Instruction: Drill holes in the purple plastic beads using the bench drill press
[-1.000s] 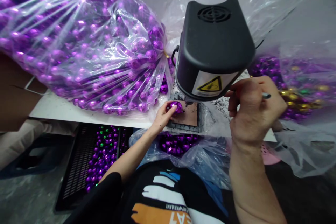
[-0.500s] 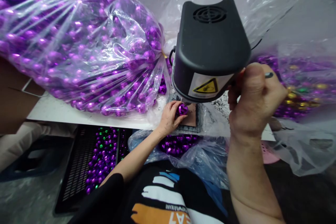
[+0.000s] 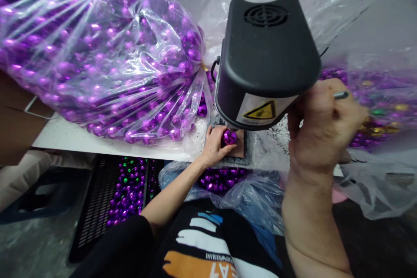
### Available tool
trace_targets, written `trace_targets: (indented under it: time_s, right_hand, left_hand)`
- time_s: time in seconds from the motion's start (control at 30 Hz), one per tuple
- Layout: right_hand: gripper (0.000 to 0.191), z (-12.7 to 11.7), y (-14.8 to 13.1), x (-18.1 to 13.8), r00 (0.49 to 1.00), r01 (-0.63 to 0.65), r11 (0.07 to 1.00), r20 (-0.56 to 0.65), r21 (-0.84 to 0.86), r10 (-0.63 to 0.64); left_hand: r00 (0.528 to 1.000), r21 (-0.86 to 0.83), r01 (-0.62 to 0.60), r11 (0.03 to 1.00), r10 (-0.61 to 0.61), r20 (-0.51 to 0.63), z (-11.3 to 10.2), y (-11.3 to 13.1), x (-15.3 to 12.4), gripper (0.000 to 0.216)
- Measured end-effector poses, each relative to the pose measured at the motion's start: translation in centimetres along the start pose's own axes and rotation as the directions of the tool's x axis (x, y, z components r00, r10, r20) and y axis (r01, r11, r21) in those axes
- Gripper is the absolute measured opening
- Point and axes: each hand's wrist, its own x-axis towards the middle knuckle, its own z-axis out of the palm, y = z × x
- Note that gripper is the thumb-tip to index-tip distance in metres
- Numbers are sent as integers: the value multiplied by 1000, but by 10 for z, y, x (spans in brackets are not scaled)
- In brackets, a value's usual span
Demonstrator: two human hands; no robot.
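My left hand (image 3: 215, 147) pinches a shiny purple faceted ball (image 3: 230, 137) between thumb and fingers. The ball is on or just above a brown pad (image 3: 240, 147) at the table's front edge, beneath a black machine (image 3: 267, 52) with a vent grille on top and a yellow warning label (image 3: 260, 110). To the machine's right, my right hand (image 3: 321, 126) is closed around a handle, whose dark rod end (image 3: 341, 95) sticks out past the knuckles. Most of that handle is hidden by the fingers and the machine.
A large clear bag of purple balls (image 3: 130, 61) fills the left of the white table (image 3: 81, 139). Below are a black crate (image 3: 91, 208) with purple and green balls and an open bag of purple balls (image 3: 221, 180). More bagged balls (image 3: 378, 104) lie at right.
My left hand and the ball have shifted slightly to the right. My right hand also appears further right, still on the handle; the machine looks slightly larger and further right in view.
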Motion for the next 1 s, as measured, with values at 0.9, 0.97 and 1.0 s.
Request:
trace_targets:
  time_s: [0.9, 0.97, 1.0]
  right_hand:
    - [13, -27, 41, -70, 952, 298, 940, 118, -165, -281]
    - [14, -29, 41, -69, 947, 312, 932, 138, -185, -289]
    - [14, -30, 40, -68, 945, 316, 929, 151, -193, -290]
  left_hand:
    - [1000, -41, 3, 999, -2, 19, 3, 4, -5, 53]
    - [999, -46, 11, 999, -9, 32, 2, 4, -4, 49]
    - [999, -48, 10, 999, -8, 36, 1, 5, -4, 47]
